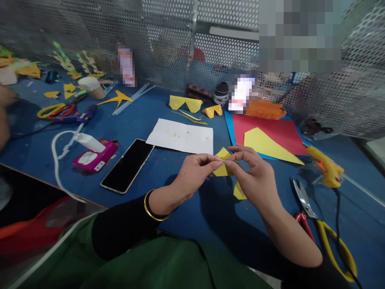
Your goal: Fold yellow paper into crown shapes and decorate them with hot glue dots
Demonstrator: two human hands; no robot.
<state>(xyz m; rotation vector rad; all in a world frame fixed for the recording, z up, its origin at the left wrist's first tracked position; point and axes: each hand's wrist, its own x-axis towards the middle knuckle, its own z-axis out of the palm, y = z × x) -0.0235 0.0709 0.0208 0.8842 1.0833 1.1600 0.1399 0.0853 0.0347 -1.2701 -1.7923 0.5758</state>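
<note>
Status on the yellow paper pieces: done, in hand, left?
Done: folded yellow dotted pieces lie by the mesh wall. In hand: left hand and right hand pinch a small yellow paper piece. Left: the big yellow triangle on the red sheet lies flat; glue gun and scissors lie untouched.

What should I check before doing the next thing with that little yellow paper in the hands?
1. Grip on the small folded yellow paper piece: ok, the left hand and right hand both pinch it at the fingertips.
2. Yellow-and-red-handled metal scissors away from fingers: ok, they lie on the blue table beside the right forearm.
3. Yellow plastic glue gun apart from the hands: ok, it lies further right.
4. Glue gun hot or cold: cannot tell.
5. Black flat phone out of the way: ok, it lies left of the left hand.
6. Loose yellow paper scrap: cannot tell its shape, the right hand half hides it.
</note>
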